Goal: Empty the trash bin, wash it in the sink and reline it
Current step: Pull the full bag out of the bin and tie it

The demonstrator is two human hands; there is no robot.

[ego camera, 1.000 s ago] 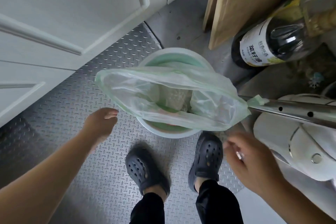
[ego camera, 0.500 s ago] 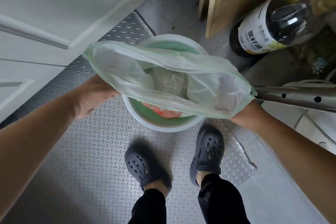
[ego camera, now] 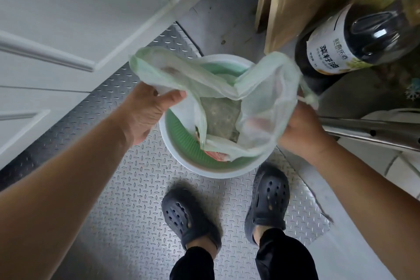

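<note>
Two hands hold the pale green bag [ego camera: 261, 107], one on each side, above the round bin [ego camera: 218, 168]. My left hand [ego camera: 145, 113] pinches the left part of the bag's rim between thumb and fingers. My right hand [ego camera: 302, 129] is partly under the plastic; its fingers are hidden, but it seems to grip the right part of the rim. I cannot see this grip fully.

The mouth of the bag opens upward toward me, and it is stretched long from left hand to right hand. Its lower part hangs down into the bin, with some trash [ego camera: 220, 118] visible inside.

Room around is narrow. Beyond the left hand stands a white cabinet door [ego camera: 75, 13], close. Beyond the right hand there is a dark bottle [ego camera: 354, 38] with a white label and a wooden board [ego camera: 302, 0]. Just beside the right hand runs a metal tube [ego camera: 372, 132]. Nearer to me than both hands are my two dark shoes [ego camera: 186, 218], close to the bin.

The floor is a metal tread plate [ego camera: 127, 211], grey, with a raised pattern.
</note>
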